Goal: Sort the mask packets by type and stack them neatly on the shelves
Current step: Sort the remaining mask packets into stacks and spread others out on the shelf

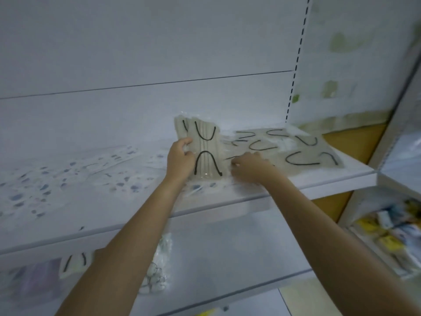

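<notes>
Our forearms (pixel 127 247) pass over the lower shelf (pixel 227 258) and its bear-print packet (pixel 155 274). On the upper shelf (pixel 330 180) our left hand (pixel 180 159) clamps a tilted beige packet stack (pixel 208 147). Our right hand (pixel 248 167) rests curled on loose beige packets (pixel 303 149) beside it; we cannot tell its grip. Dotted packets (pixel 68 176) crowd the left.

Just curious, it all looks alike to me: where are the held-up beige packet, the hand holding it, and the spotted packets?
beige packet (pixel 207 145): head view, centre pleats.
left hand (pixel 180 160): head view, back of hand.
spotted packets (pixel 68 179): head view, middle of the spread.
</notes>
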A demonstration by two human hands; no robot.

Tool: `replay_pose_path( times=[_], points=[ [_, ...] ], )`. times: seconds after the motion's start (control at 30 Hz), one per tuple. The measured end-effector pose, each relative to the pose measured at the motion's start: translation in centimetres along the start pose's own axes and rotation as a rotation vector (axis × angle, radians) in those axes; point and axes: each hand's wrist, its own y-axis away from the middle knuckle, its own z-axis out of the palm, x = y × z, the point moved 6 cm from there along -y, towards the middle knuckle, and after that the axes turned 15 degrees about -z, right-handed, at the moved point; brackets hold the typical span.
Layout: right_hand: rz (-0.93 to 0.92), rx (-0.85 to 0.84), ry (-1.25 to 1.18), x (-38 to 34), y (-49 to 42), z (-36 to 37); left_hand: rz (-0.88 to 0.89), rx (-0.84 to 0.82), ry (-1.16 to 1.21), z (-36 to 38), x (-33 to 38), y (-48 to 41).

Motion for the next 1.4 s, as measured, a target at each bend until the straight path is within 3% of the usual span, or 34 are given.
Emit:
replay_pose_path(
  times=[0.1,0.17,0.27,0.33,0.4,0.5,0.67,0.8,0.9,1.0,1.13,1.23,1.3,1.4],
  points=[
    [-0.203,0.039,-0.167,-1.1,1.0,-0.1,-0.019,0.041,0.001,-0.4,-0.6,-0.1],
    [-0.213,0.125,-0.309,-0.8,1.7,-0.5,-0.028,0.045,0.013,-0.9,-1.2,-0.2],
    [0.01,0.358,-0.289,1.7,2.4,-1.8,-0.032,0.057,0.066,-1.3,-2.3,-0.1],
    [0.288,0.28,-0.098,3.9,3.1,-1.7,-0.018,0.07,0.115,-1.5,-2.5,0.3],
    [0.432,0.15,-0.014,5.1,4.0,-0.9,0.019,0.073,0.134,-1.7,-2.2,0.6],
    [0.433,0.143,-0.01,5.6,4.2,-0.6,0.061,0.063,0.176,-1.9,-1.8,1.3],
    [0.387,0.313,-0.043,4.5,3.7,-1.0,0.052,0.044,0.192,-1.9,-1.8,1.4],
    [0.191,0.731,-0.43,3.0,4.1,-2.2,0.027,0.045,0.228,-2.0,-2.2,1.4],
    [0.01,0.845,-0.893,1.0,3.0,-2.2,-0.009,0.045,0.292,-2.3,-2.3,1.6],
    [0.02,0.735,-1.005,-1.1,1.4,-1.4,-0.072,0.007,0.359,-2.2,-2.2,1.6],
    [-0.024,0.541,-0.867,-3.1,-0.2,-0.1,-0.022,0.012,0.283,-2.1,-2.3,1.5],
    [0.099,0.577,-0.528,-1.9,0.0,-0.8,-0.036,0.054,0.225,-2.2,-2.7,1.1],
    [0.243,0.457,-0.222,-0.7,0.3,-0.8,-0.048,0.065,0.221,-2.3,-2.7,1.1],
    [0.326,0.261,-0.098,0.4,0.3,0.4,-0.07,0.074,0.24,-2.4,-2.7,1.2]
  ],
)
